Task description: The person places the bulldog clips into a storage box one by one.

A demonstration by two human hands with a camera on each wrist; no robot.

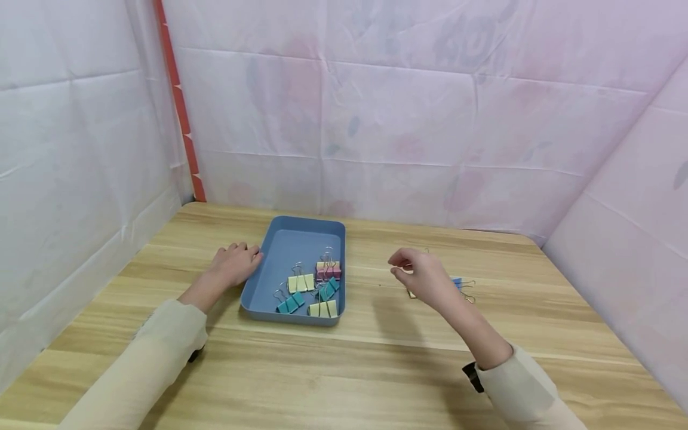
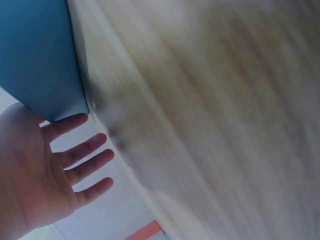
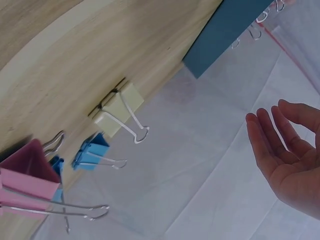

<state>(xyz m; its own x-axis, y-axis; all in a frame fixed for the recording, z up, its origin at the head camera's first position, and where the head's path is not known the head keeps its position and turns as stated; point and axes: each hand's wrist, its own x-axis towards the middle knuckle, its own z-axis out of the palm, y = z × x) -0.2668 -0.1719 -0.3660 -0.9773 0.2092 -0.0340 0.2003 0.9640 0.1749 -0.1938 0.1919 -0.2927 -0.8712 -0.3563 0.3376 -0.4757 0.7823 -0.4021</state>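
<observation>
My left hand (image 1: 235, 266) rests beside a blue tray (image 1: 287, 242), its fingers touching the left side. The left wrist view shows those fingers (image 2: 82, 150) extended at the tray's corner. Inside the tray lie several binder clips: a pale yellow clip (image 1: 301, 283), a pink clip (image 1: 328, 271) and a teal clip (image 1: 291, 303) among them. To the tray's right, my right hand (image 1: 421, 278) hovers above the table, fingers gently bent, nothing held. Near it are a pale yellow binder clip (image 3: 122, 107), a blue clip (image 3: 93, 151) and a pink clip (image 3: 30, 172); the hand partly hides this group in the head view.
The wooden table (image 1: 322, 376) runs back to a pale sheet (image 1: 398, 119), with more sheeting at both sides. A red strip (image 1: 180, 101) hangs at the back left corner. Wire handles of the tray's clips stick up.
</observation>
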